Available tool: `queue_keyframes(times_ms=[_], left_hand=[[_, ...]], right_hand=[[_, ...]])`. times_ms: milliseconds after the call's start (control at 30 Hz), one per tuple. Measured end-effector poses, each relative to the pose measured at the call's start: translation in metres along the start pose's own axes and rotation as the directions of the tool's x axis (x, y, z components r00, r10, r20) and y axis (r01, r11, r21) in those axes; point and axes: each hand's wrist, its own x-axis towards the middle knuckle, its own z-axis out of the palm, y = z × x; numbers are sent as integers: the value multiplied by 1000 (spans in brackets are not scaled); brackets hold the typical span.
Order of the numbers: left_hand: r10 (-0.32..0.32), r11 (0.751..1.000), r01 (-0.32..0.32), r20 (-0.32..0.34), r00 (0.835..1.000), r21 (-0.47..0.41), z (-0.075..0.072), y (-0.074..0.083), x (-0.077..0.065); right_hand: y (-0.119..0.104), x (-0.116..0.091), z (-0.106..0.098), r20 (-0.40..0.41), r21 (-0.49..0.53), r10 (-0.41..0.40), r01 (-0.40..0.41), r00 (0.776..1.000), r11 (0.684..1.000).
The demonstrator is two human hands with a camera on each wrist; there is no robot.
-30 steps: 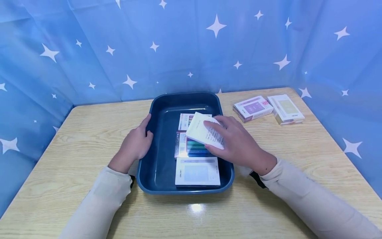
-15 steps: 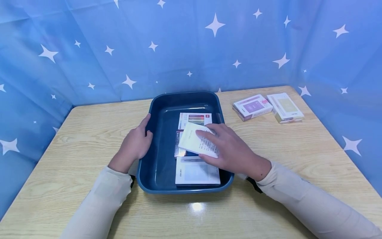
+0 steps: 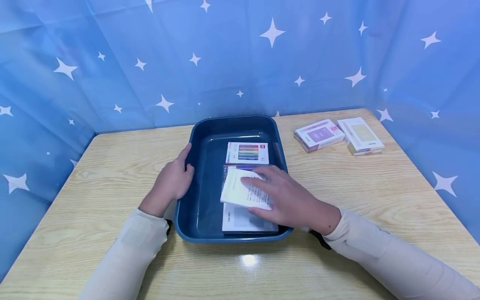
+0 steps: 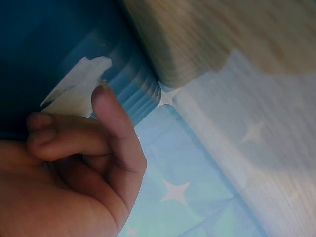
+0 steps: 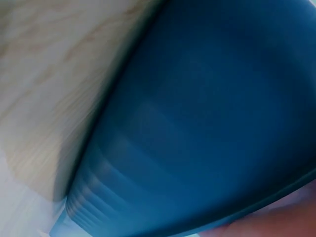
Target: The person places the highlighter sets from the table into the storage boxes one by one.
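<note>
In the head view, my right hand (image 3: 286,198) grips a small white box (image 3: 243,189) with fine print on its face. The box is tilted and lies over part of a white box with a pale panel (image 3: 247,220) and a dark-edged pack (image 3: 229,171), both inside a dark blue plastic bin (image 3: 198,200). Beyond them in the bin lies a white box with a window showing coloured sticks (image 3: 247,153). At the bin's left side, my left hand (image 3: 173,180) holds the rim, thumb over the edge; its curled fingers (image 4: 74,140) show outside the wall in the left wrist view.
A white box with a purple panel (image 3: 318,135) and one with a yellowish panel (image 3: 361,135) lie at the table's back right. The wooden table (image 3: 108,175) carries the bin. A blue star-patterned curtain (image 3: 221,62) hangs behind and at both sides.
My right hand has moved the small white box toward me and slightly left over the bin, uncovering the far box and covering part of the near one. My left hand stays at the rim.
</note>
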Motion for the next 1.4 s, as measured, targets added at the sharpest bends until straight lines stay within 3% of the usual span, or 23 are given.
queue_keyframes(times_ms=[267,667,1400], left_hand=[[-4,1000,4,-1,1000,-2,1,0,0],[-7,1000,7,-3,1000,-6,3,-2,0],[-4,1000,4,-4,1000,-3,1,-2,1]], right_hand=[[0,-1,2,64,8,-2,1,998,1000],[-1,-1,4,120,-64,-27,35,992,997],[-2,-1,1,207,-63,-12,26,978,998]])
